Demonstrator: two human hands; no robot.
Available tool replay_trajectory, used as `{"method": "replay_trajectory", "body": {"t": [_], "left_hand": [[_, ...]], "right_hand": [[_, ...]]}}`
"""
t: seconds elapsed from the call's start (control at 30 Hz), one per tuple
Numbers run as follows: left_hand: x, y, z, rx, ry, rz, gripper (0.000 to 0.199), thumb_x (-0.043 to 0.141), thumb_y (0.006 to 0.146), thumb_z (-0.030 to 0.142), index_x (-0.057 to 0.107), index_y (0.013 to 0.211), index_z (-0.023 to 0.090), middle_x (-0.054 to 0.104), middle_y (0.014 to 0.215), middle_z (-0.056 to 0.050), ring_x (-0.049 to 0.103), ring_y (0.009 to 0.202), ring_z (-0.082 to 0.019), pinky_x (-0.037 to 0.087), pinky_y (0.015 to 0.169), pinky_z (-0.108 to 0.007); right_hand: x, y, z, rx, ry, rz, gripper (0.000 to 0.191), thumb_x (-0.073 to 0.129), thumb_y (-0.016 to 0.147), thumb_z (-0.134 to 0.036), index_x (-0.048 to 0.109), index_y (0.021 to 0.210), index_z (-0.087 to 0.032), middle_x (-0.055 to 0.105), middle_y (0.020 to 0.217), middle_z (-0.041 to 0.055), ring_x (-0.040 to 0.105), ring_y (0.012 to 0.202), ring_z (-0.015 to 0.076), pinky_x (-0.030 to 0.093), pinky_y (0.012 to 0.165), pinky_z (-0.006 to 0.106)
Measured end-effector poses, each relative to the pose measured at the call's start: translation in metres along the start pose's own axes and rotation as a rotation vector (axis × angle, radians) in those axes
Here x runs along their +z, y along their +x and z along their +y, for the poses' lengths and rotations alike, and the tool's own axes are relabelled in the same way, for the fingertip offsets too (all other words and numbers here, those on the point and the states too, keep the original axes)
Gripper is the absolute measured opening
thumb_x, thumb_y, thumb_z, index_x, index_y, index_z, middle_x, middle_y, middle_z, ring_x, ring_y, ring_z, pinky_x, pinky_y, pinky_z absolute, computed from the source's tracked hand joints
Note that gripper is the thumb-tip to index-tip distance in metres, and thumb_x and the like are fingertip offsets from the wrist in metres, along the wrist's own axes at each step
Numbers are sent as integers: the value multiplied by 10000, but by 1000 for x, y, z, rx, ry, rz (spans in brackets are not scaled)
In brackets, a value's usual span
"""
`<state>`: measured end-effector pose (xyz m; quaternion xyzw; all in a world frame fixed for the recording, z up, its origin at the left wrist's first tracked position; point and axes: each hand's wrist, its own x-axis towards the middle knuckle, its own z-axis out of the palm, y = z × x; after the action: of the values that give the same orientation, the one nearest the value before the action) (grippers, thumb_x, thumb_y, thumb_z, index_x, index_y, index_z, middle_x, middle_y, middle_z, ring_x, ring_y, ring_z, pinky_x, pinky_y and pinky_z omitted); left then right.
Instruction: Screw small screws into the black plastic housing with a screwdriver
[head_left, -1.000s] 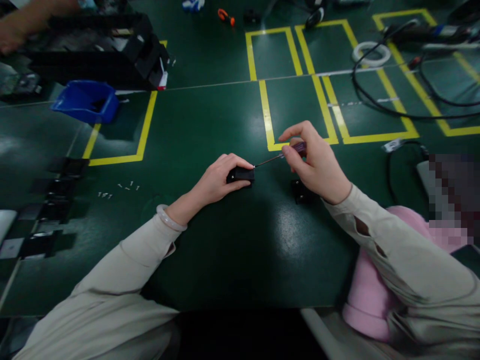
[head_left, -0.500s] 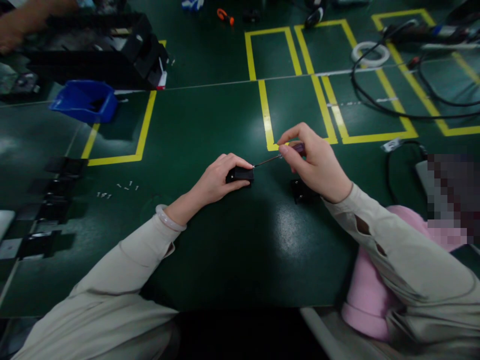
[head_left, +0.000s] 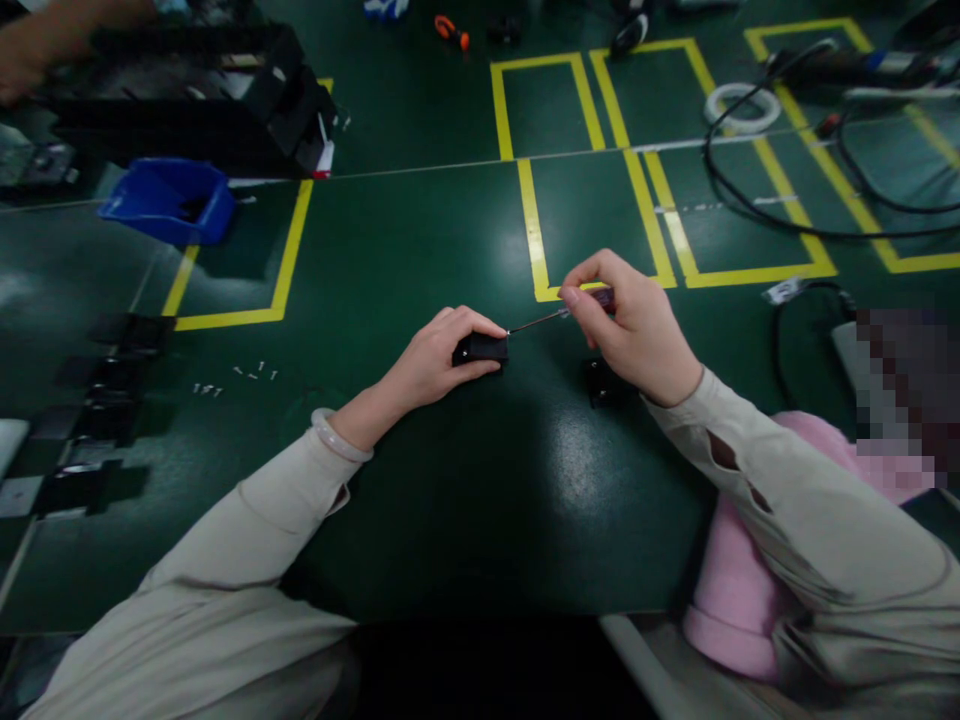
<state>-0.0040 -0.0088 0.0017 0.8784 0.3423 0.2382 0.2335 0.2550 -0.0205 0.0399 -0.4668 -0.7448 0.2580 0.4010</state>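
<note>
While the left hand (head_left: 442,352) holds a small black block (head_left: 484,349) on the worktop (head_left: 480,500), a screwdriver (head_left: 562,313) slants down to the block's far right corner, beside the left forefinger's tip; what the screwdriver meets there is too small to make out. From the right hand (head_left: 634,328), the block lies to the left and slightly nearer the wearer, its long axis running roughly left to right. The left hand is nearer it, its grip parted only by the block's width, forefinger behind, thumb in front. The right grip is curled closed around the handle, and a second black part (head_left: 598,383) lies just on its near side, partly hidden.
</note>
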Motion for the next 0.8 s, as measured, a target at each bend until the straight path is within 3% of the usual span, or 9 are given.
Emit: {"method": "replay_trajectory", "body": {"t": [0.17, 0.33, 0.43, 0.53, 0.7, 0.8], "left_hand": [[0, 0, 0, -1, 0, -5, 293, 670, 929, 365, 601, 1168, 209, 673, 1152, -49, 613, 1068, -215, 457, 930, -351], [-1, 0, 0, -15, 2, -12, 291, 665, 929, 373, 603, 1165, 213, 674, 1154, -50, 611, 1069, -218, 455, 938, -361], [-1, 0, 0, -14, 0, -11, 291, 663, 930, 371, 603, 1166, 211, 672, 1155, -55, 612, 1067, -218, 459, 932, -360], [-2, 0, 1, -7, 0, -9, 282, 659, 934, 365, 602, 1163, 210, 674, 1153, -54, 613, 1066, -217, 460, 931, -359], [-1, 0, 1, -3, -3, -5, 286, 658, 934, 380, 603, 1160, 213, 678, 1153, -52, 616, 1073, -216, 456, 937, -360], [-1, 0, 0, 1, -8, -4, 291, 660, 933, 391, 606, 1156, 212, 680, 1149, -52, 618, 1072, -216, 454, 940, -360]], "right_hand": [[0, 0, -2, -32, -18, 1, 129, 520, 935, -239, 507, 1063, -232, 502, 668, -56, 519, 556, 108, 401, 573, 292], [0, 0, -3, -7, -32, 2, 107, 538, 955, -315, 527, 909, -219, 497, 614, -59, 494, 499, 89, 365, 546, 287], [-1, 0, -3, -11, -20, -10, 37, 526, 943, -241, 522, 973, -220, 492, 624, -62, 505, 515, 95, 382, 560, 288], [-1, 0, -4, -34, -30, -3, 155, 539, 909, -187, 505, 1056, -225, 515, 696, -52, 535, 564, 102, 414, 589, 289], [-1, 0, -4, -14, -61, -2, 102, 553, 944, -315, 528, 906, -223, 526, 641, -54, 511, 505, 87, 377, 547, 279], [-1, 0, -5, -20, -50, -17, 42, 533, 929, -236, 526, 968, -222, 512, 636, -62, 515, 508, 90, 382, 549, 276]]}}
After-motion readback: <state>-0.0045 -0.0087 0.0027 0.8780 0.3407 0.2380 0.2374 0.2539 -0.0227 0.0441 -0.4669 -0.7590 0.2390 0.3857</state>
